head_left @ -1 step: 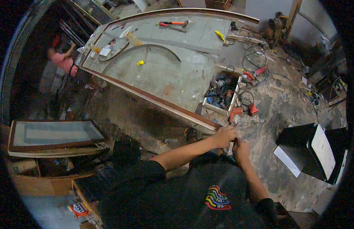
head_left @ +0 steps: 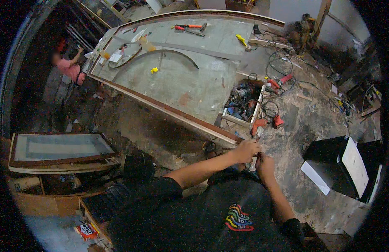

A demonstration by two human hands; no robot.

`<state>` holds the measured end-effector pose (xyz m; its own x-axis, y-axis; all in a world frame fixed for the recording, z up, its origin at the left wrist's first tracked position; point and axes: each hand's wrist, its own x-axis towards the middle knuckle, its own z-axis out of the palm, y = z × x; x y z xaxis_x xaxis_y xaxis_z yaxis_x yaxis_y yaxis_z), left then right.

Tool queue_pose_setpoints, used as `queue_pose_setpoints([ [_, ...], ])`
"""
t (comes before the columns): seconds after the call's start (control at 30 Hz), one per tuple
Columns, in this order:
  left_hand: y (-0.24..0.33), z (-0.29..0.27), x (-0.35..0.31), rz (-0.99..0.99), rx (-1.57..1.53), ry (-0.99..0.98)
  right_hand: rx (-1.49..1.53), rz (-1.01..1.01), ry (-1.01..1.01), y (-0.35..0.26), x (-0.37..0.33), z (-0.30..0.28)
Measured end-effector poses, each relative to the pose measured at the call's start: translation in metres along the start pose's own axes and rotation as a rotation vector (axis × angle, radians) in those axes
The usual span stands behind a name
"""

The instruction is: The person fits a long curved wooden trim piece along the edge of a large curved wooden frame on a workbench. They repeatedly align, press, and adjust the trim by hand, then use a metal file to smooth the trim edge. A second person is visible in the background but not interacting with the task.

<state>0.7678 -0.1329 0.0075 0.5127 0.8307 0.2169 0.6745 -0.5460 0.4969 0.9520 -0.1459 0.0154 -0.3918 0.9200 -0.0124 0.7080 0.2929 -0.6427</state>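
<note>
Right in close now, left hand (head_left: 246,151) at the right end of a long brown-and-pale wooden strip (head_left: 161,107), set along the near edge of the broad grey-green work surface (head_left: 190,82); right hand (head_left: 265,164) just beside, fingers curled; cannot tell, for either grip, whether closed on anything; by the near right corner, a pale-sided wooden box (head_left: 260,101) of dark tools; toward the far edge, an orange-handled hammer (head_left: 192,26).

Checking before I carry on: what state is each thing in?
Left hand, curled; anything held unclear
Right hand, curled; anything held unclear
Hammer, lying down
Curved strip, bent into an arc
Crate, uncovered, filled with tools
Packet, lying; sealed or opened unclear
</note>
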Motion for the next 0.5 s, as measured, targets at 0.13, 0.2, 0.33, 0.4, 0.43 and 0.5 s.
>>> queue_pose_setpoints([
  [0.13, 0.002, -0.003, -0.004, -0.063, 0.023, -0.039, -0.062, 0.006, 0.015, -0.002, -0.001, -0.002],
  [0.2, 0.005, 0.000, -0.006, -0.127, -0.002, -0.050, -0.043, -0.029, 0.052, -0.003, -0.002, -0.002],
  [0.33, 0.004, 0.009, -0.008, -0.088, 0.014, 0.031, -0.020, 0.074, 0.006, -0.002, -0.003, 0.000],
  [0.4, 0.000, 0.011, -0.008, -0.099, 0.058, -0.060, -0.032, 0.041, 0.024, 0.000, -0.002, 0.000],
  [0.43, -0.001, 0.011, -0.008, -0.077, 0.041, -0.045, -0.020, 0.019, 0.023, 0.001, -0.002, -0.001],
  [0.5, -0.002, 0.010, -0.008, -0.043, 0.017, -0.047, 0.004, -0.028, 0.014, 0.003, -0.002, -0.004],
])
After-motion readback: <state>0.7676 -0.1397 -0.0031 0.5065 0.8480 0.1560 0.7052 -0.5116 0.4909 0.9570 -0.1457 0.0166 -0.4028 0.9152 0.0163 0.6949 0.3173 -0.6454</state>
